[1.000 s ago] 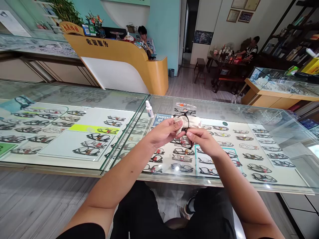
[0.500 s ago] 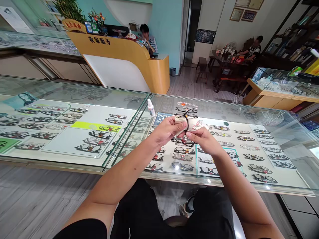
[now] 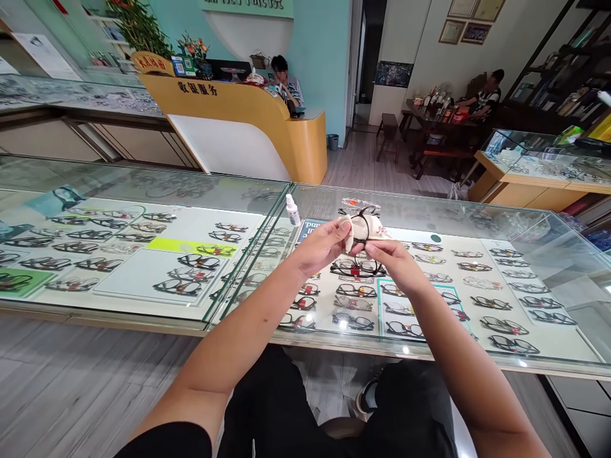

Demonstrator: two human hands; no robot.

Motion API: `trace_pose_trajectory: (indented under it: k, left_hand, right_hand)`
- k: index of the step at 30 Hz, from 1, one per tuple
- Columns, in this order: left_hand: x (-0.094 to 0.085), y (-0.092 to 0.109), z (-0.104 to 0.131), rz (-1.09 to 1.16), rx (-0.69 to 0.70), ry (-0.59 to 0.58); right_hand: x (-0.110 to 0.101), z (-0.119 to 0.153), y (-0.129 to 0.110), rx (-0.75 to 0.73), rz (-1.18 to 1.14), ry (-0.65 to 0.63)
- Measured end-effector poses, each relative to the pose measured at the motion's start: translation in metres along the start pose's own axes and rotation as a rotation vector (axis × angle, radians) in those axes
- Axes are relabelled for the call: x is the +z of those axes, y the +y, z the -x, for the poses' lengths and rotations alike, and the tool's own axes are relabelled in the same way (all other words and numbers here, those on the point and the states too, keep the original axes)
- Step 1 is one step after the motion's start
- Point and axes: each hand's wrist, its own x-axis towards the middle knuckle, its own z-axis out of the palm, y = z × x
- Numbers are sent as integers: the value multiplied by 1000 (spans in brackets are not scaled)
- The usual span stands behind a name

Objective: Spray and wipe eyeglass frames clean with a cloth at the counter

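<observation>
Above the glass counter, a pair of black-framed glasses (image 3: pixel 366 222) is held on edge between my hands. A cream cleaning cloth (image 3: pixel 358 230) with red print is folded around one of its lenses. My left hand (image 3: pixel 325 243) is closed, pinching the cloth at the lens from the left. My right hand (image 3: pixel 392 257) grips the glasses' frame near the bridge, fingers closed, with part of the cloth above them. The other lens hangs below my fingers, overlapping the displayed frames behind it.
The glass display counter (image 3: pixel 267 337) holds many glasses in rows. A white spray bottle (image 3: pixel 293 211) stands on the glass, left of my hands. Beyond are a wooden cashier desk (image 3: pixel 305 146) with a seated person (image 3: pixel 286 86), and another person (image 3: pixel 484 95) at a dark table.
The cloth has shifted left over the lens, and my left fingers have turned with it. My right hand still holds the frame. The whole view has moved slightly.
</observation>
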Motion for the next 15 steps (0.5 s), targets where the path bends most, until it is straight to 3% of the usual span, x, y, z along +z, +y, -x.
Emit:
trace_pose_trajectory:
  k: [6,11,15]
  left_hand:
    - [-1,-2,-1,35,-8,-7]
    - [3,-2,0,-59,-5,-67]
    - [3,-5,0,-81,28,-50]
  right_hand:
    - [0,1,1,-4,-15,-12]
    - [1,0,3,-18,-35,-43]
    - [2,-2,4,-2,-49,-40]
